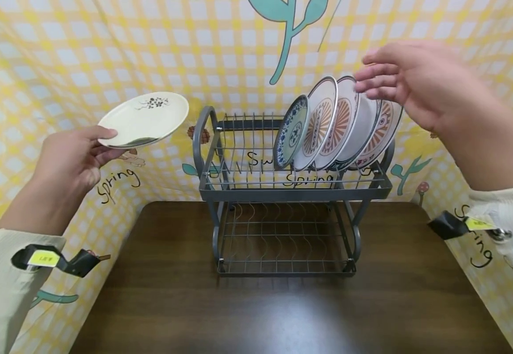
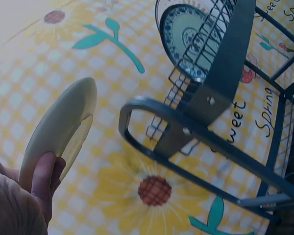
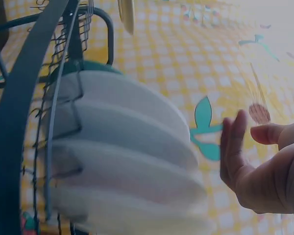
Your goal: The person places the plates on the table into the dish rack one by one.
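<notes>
My left hand (image 1: 72,152) pinches the near edge of a cream plate (image 1: 150,118) with a small dark flower print, held in the air left of the dish rack (image 1: 294,195). In the left wrist view the thumb (image 2: 43,178) presses on that plate's edge. Several plates lean on the rack's upper tier, toward its right side, among them a green one with a blue rim (image 1: 292,132) and a white one with an orange pattern (image 1: 320,123). My right hand (image 1: 424,83) hovers at the right of these plates, fingers extended and holding nothing.
The two-tier metal rack stands on a dark wooden table (image 1: 283,314). Wire slots (image 1: 247,137) fill the upper tier's left part, and a wire shelf (image 1: 283,241) lies below. A yellow checked cloth (image 1: 150,54) covers the back and sides.
</notes>
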Demonstrator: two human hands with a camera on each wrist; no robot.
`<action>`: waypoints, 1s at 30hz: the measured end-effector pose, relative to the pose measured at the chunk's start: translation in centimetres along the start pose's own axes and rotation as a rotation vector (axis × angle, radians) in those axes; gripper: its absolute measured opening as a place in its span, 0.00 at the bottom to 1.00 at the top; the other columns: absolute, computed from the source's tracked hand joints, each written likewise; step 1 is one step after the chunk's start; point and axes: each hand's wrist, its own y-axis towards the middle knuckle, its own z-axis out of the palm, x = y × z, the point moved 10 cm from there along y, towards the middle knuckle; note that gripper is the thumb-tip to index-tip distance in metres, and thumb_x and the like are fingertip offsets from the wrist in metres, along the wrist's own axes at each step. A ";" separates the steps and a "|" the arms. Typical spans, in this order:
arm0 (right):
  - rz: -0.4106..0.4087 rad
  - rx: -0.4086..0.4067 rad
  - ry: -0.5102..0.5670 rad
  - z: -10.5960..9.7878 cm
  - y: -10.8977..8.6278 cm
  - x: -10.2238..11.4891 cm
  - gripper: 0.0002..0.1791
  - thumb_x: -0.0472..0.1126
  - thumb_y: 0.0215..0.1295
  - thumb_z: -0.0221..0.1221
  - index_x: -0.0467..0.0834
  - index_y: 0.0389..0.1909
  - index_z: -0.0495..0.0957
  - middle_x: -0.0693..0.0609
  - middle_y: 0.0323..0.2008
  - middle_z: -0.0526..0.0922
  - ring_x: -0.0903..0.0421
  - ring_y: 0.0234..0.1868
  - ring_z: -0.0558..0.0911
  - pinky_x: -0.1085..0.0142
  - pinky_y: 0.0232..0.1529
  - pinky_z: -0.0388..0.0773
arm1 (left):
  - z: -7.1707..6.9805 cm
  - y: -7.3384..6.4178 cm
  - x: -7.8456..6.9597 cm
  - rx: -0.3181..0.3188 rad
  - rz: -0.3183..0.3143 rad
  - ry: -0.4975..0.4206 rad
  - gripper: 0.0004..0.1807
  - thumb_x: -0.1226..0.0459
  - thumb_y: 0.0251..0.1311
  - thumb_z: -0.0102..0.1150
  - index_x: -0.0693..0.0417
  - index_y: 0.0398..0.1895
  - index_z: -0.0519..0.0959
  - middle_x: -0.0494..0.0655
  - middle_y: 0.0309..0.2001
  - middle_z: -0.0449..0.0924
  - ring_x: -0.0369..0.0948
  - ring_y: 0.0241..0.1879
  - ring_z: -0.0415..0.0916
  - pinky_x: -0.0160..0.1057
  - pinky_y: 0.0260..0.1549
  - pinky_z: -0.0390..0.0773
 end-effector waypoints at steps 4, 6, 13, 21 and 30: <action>0.037 0.060 -0.055 3.7 1.1 -0.3 0.18 0.39 0.74 0.60 0.35 0.58 0.72 0.38 0.45 0.86 0.46 0.45 0.90 0.64 0.43 0.90 | 1.9 0.0 -0.5 0.010 0.008 0.000 0.11 0.80 0.60 0.63 0.63 0.43 0.78 0.51 0.34 0.86 0.44 0.32 0.90 0.38 0.33 0.91; 0.062 0.082 -0.070 5.4 1.3 -0.6 0.23 0.39 0.74 0.61 0.35 0.63 0.69 0.38 0.53 0.82 0.45 0.49 0.89 0.63 0.47 0.90 | 3.1 0.0 -0.6 0.026 0.004 0.000 0.10 0.80 0.60 0.63 0.63 0.42 0.78 0.51 0.34 0.86 0.44 0.31 0.90 0.38 0.32 0.91; 0.139 0.156 -0.124 10.5 1.5 -2.1 0.33 0.42 0.75 0.60 0.35 0.74 0.61 0.36 0.70 0.67 0.41 0.62 0.82 0.63 0.54 0.87 | 7.4 -0.8 -0.3 0.116 0.027 0.049 0.09 0.80 0.61 0.62 0.65 0.42 0.79 0.51 0.42 0.83 0.44 0.33 0.89 0.37 0.34 0.91; 0.239 0.206 -0.147 14.0 2.1 -4.5 0.32 0.42 0.78 0.56 0.34 0.75 0.59 0.37 0.73 0.66 0.41 0.66 0.79 0.64 0.57 0.86 | 11.3 -2.1 0.9 0.198 0.073 0.154 0.07 0.77 0.62 0.64 0.66 0.42 0.80 0.53 0.46 0.81 0.43 0.33 0.90 0.36 0.34 0.90; 0.291 0.143 -0.181 14.8 3.4 -6.4 0.23 0.37 0.76 0.57 0.35 0.68 0.70 0.40 0.49 0.84 0.52 0.39 0.90 0.67 0.46 0.89 | 13.3 -3.0 2.3 0.236 0.061 0.203 0.08 0.75 0.63 0.63 0.66 0.44 0.78 0.55 0.49 0.77 0.41 0.34 0.88 0.32 0.33 0.90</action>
